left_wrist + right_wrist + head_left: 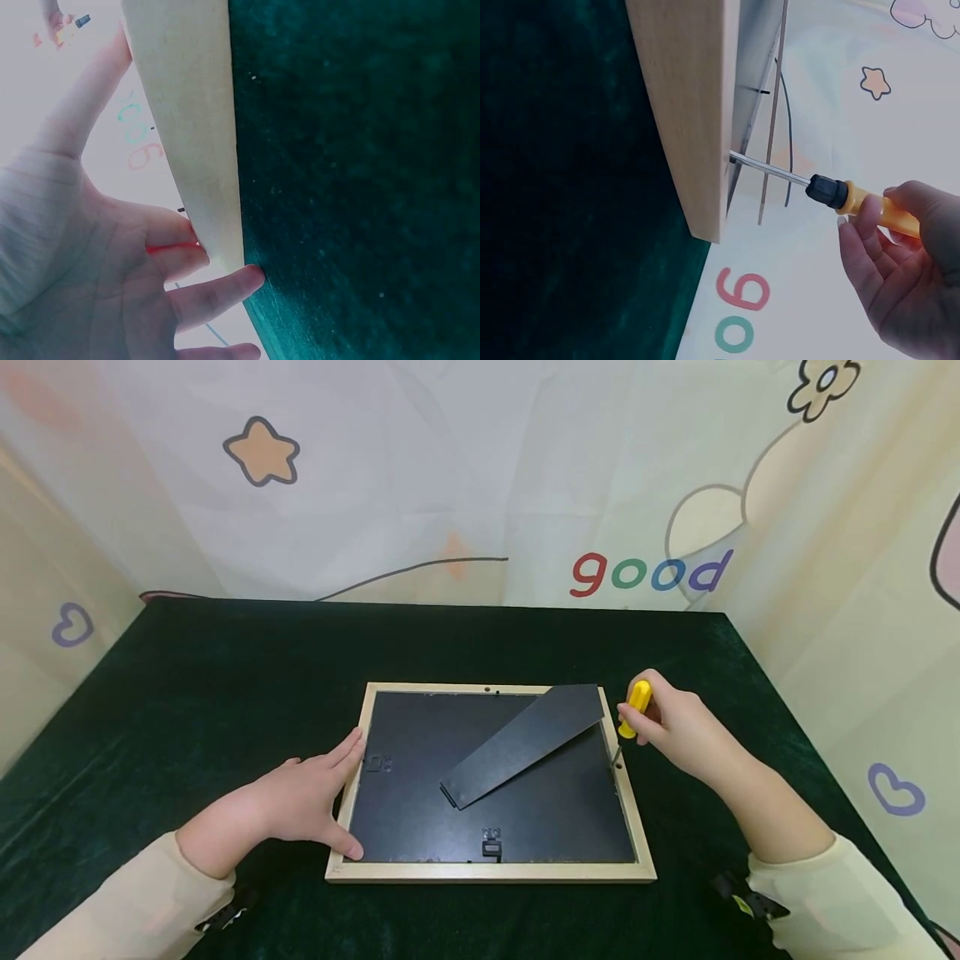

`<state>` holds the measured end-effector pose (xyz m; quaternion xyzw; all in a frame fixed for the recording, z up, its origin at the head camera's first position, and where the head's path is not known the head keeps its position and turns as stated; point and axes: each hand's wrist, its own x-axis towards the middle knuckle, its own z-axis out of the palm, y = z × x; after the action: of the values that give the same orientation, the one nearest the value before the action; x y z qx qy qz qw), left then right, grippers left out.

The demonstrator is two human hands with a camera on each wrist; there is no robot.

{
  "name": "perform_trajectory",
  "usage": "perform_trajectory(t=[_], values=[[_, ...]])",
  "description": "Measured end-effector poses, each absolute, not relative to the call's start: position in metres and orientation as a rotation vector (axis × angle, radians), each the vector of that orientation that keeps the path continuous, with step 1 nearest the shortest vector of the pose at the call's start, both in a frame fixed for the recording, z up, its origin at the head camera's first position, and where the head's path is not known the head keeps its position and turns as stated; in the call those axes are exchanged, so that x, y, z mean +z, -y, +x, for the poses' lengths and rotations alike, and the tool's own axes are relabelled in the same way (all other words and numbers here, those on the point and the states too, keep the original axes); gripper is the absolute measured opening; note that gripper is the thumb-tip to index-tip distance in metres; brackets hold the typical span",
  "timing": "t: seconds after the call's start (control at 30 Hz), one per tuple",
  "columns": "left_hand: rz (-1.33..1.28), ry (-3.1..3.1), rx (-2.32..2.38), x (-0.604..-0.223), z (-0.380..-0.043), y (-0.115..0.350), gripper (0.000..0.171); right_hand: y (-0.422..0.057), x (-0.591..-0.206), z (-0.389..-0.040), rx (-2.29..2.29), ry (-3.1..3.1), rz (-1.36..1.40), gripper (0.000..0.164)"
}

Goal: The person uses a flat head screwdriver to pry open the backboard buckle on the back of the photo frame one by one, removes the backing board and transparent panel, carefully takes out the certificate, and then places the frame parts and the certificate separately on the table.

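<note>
A light wooden picture frame [491, 872] lies back side up on the dark green cloth, its black backing board [420, 735] facing me. Across the board slants a black easel stand [528, 743], reaching the upper right corner. My left hand [303, 797] rests on the frame's left side, thumb on the lower left corner, fingers spread along the outer edge. In my right hand [675, 727] is a screwdriver [885, 214] with a yellow handle, pinched between thumb and fingers. In the right wrist view the screwdriver's metal tip meets the frame's wooden rim.
The green cloth [247, 668] covers the table. Behind and beside it hangs a pale printed curtain [420, 468] with stars, hearts and the word "good". A small metal hanger [491, 845] sits at the board's lower edge, another hanger [377, 764] at its left.
</note>
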<state>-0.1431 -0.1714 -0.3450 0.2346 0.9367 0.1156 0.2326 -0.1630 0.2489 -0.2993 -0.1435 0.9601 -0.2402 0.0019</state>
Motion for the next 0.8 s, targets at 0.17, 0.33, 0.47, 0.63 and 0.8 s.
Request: perform_trajectory(t=[0.17, 0.33, 0.47, 0.63, 0.8], values=[[0.642, -2.582, 0.305, -0.3457, -0.1432, 0.1702, 0.132, -0.2455, -0.2998, -0.1625, -0.737, -3.012, -0.479, 0.021], [0.641, -2.587, 0.305, -0.3456, -0.1422, 0.1689, 0.132, -0.2423, -0.2939, -0.1602, -0.714, -2.984, -0.524, 0.022], [0.634, -2.586, 0.297, -0.3458, -0.1422, 0.1688, 0.132, -0.2420, -0.2919, -0.1587, -0.716, -2.981, -0.545, 0.022], [0.627, -2.592, 0.302, -0.3459, -0.1434, 0.1696, 0.132, -0.2391, -0.2928, -0.1607, -0.702, -3.025, -0.570, 0.022], [0.616, -2.587, 0.314, -0.3451, -0.1429, 0.1695, 0.132, -0.2416, -0.2920, -0.1622, -0.810, -3.034, -0.588, 0.022]])
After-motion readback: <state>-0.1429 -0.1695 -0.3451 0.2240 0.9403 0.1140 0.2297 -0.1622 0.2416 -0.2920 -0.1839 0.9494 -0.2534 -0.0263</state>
